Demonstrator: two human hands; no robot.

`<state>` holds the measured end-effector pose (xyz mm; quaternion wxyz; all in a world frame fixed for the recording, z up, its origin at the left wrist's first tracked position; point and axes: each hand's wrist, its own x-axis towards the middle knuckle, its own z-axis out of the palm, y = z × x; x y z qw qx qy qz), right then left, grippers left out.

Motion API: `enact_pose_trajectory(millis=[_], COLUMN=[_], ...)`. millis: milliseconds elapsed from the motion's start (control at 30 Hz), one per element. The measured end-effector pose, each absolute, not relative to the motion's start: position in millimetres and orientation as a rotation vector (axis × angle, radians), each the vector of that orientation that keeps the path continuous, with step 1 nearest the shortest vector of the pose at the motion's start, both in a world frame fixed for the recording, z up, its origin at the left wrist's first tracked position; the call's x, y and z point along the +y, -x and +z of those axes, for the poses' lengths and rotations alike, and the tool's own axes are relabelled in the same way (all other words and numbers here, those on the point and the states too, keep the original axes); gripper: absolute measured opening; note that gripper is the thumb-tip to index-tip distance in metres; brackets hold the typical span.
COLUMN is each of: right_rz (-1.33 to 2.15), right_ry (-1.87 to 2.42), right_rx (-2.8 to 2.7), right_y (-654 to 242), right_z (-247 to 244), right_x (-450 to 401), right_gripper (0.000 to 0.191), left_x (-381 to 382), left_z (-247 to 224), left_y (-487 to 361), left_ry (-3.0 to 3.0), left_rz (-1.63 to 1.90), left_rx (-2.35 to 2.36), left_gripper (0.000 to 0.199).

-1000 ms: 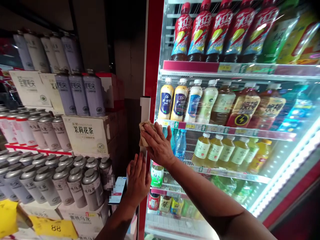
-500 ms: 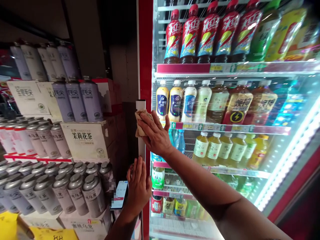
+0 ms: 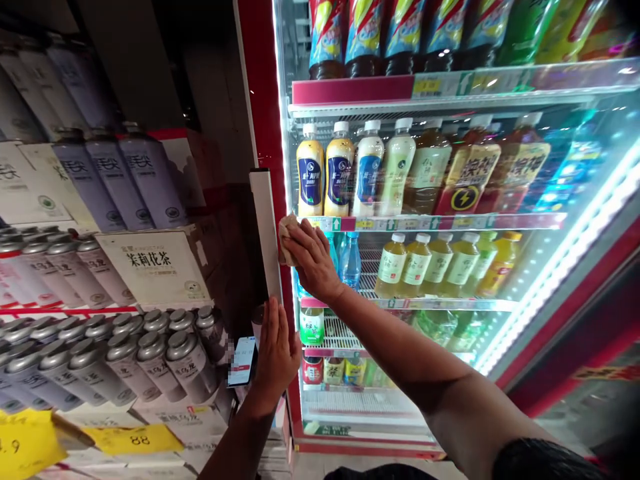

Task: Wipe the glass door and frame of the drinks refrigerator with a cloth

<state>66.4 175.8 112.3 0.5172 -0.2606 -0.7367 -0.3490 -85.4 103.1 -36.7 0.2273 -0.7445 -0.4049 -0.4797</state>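
Note:
My right hand [image 3: 315, 261] presses a crumpled beige cloth [image 3: 288, 240] against the red frame at the left edge of a lit drinks cooler [image 3: 270, 127], just right of a long pale handle strip [image 3: 266, 227]. Its fingers lie over the cloth. Lower down, my left hand [image 3: 278, 350] rests by the strip's lower part, fingers extended and close together, with no object visible in it. A phone [image 3: 243, 361] with a lit screen is just left of my left wrist; what supports it is hidden.
Bottles fill several cooler shelves [image 3: 350, 92] on the right. On the left, metallic cans [image 3: 185, 353] and cartons [image 3: 155, 263] are stacked, with yellow price signs [image 3: 135, 440] in front. A bright light strip [image 3: 530, 333] runs along the cooler's right side.
The view has tilted down and shifted. My right hand and the cloth have moved from the pale strip rightward onto the red frame. My left hand stays by the strip's lower part.

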Motion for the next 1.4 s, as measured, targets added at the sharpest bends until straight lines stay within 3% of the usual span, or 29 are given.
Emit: enact_pose_trajectory(millis=[333,600,767,1000,1400], right_rz=[-0.925,-0.799,-0.75,-0.827,-0.919], right_ry=[0.799,0.838,0.751,0.868,0.806], right_rx=[-1.971,-2.224,-2.328,-2.105,-2.139], right_y=[-72,-75,-80,-74,-86], right_z=[-9,-55,-62,-34,-47], right_x=[163,154,152,165,156], right_gripper=[0.046,0.047,0.047,0.045,0.042], left_x=[105,103,97,85,93], left_z=[-51,-70,-73,-71,-93], left_y=[82,84,82,64,65], left_ry=[2.103,2.099,2.085,2.037,2.407], left_rz=[-1.374,-1.325,-1.289,-1.377,-1.443], left_rx=[-1.156,-1.193,-1.195,-1.055,-1.08], left_gripper=[0.093,0.095,0.095,0.09,0.076])
